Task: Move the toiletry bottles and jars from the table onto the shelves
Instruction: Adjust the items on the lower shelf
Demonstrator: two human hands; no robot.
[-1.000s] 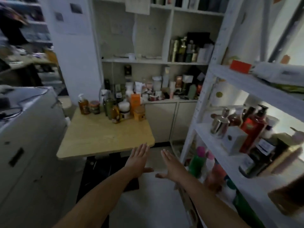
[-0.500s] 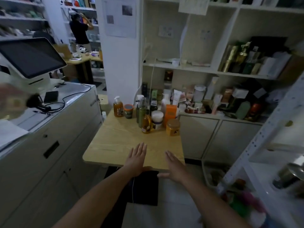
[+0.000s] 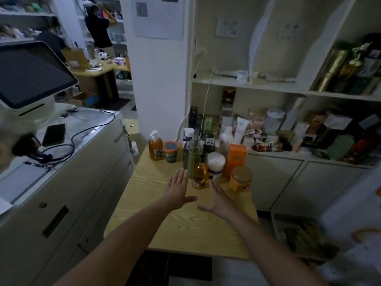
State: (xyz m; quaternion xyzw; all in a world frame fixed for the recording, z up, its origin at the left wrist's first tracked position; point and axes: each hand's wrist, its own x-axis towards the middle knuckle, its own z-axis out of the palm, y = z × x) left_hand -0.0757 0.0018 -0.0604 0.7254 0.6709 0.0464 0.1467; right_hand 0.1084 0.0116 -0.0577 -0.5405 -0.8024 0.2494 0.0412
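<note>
A wooden table point(image 3: 156, 186) carries a cluster of toiletries at its far end. Among them are an orange pump bottle point(image 3: 155, 150), a teal-lidded jar point(image 3: 171, 151), a green spray bottle point(image 3: 193, 159), an amber bottle point(image 3: 199, 176), a white-lidded jar point(image 3: 216, 165), an orange box point(image 3: 236, 159) and a gold-lidded orange jar point(image 3: 240, 179). My left hand point(image 3: 178, 188) hovers flat and empty just left of the amber bottle. Just right of that bottle, my right hand point(image 3: 219, 200) is spread and holds nothing. The white rack's edge point(image 3: 354, 223) blurs at the right.
A grey counter point(image 3: 68, 172) with a screen point(image 3: 31, 73), phone point(image 3: 54, 134) and cables runs along the left. Behind the table stand white wall shelves point(image 3: 268, 87) crowded with cosmetics over cabinets point(image 3: 288, 182). A person point(image 3: 101, 27) works at far shelves.
The view swung left, away from the white rack, and closed in on the table. Both hands now reach over the tabletop to either side of the amber bottle.
</note>
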